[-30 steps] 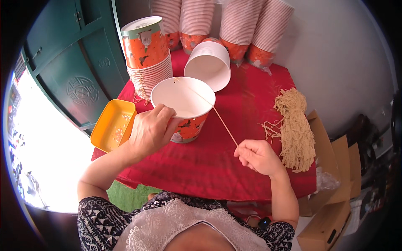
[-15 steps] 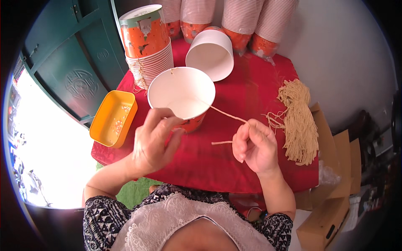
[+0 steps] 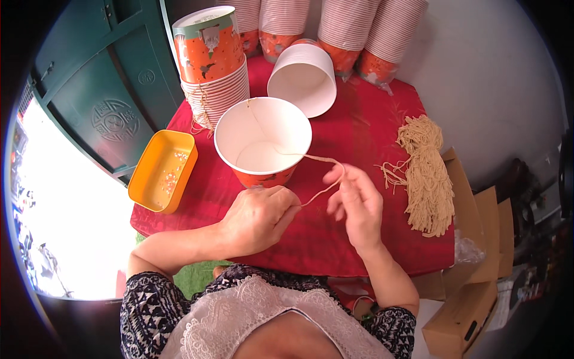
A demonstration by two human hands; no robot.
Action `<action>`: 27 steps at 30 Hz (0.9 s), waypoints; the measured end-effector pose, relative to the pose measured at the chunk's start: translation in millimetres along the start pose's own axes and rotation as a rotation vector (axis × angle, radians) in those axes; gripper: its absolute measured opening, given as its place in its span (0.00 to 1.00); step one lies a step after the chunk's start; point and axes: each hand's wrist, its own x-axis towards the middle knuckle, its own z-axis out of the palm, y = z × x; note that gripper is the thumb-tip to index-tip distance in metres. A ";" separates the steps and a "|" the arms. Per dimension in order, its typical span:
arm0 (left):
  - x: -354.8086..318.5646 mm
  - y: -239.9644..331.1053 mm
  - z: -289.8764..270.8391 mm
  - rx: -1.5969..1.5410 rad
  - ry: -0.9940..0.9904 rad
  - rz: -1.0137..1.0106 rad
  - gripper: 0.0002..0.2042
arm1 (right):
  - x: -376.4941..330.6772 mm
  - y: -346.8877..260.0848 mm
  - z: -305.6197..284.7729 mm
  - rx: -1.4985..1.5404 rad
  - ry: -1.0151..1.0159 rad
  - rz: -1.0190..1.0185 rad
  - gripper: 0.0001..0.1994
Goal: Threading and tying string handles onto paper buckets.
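Note:
A white-lined paper bucket (image 3: 263, 134) with an orange printed outside stands upright on the table in front of me. A beige cord (image 3: 323, 158) runs from inside it over the right part of its rim, then bends back in a loop toward my left hand. My left hand (image 3: 260, 218), just below the bucket's near side, is closed with the cord's end pinched at the fingertips. At the loop's bend, my right hand (image 3: 356, 206) has the cord between thumb and index finger, its other fingers loosely curled. A small bit of cord shows at the bucket's far rim.
A yellow tray (image 3: 140, 185) with small pale bits stands left. Behind it rises a stack of buckets (image 3: 206, 51); another bucket (image 3: 302, 78) lies tipped on its side. Bagged stacks (image 3: 347, 24) line the back. A cord bundle (image 3: 430, 179) lies right, near cardboard boxes (image 3: 460, 317).
My left hand has moved right and down and taken the cord's free end. The cord, stretched straight before, now hangs in a slack loop by my right hand, which has shifted slightly left.

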 end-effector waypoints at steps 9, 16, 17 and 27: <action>13.5 1.1 -15.1 0.200 -0.177 0.150 0.05 | -4.9 4.5 16.5 -0.287 -0.233 -0.288 0.13; 21.6 -9.1 -31.0 0.197 -0.231 0.145 0.05 | 3.2 -5.5 23.8 -0.426 -0.186 -0.427 0.05; 24.4 -9.0 -33.8 0.196 -0.232 0.146 0.05 | 3.5 -5.5 24.2 -0.427 -0.186 -0.426 0.05; 56.8 -31.0 -60.3 0.126 -0.021 -0.123 0.08 | 13.4 15.2 30.2 -0.508 -0.063 -0.535 0.09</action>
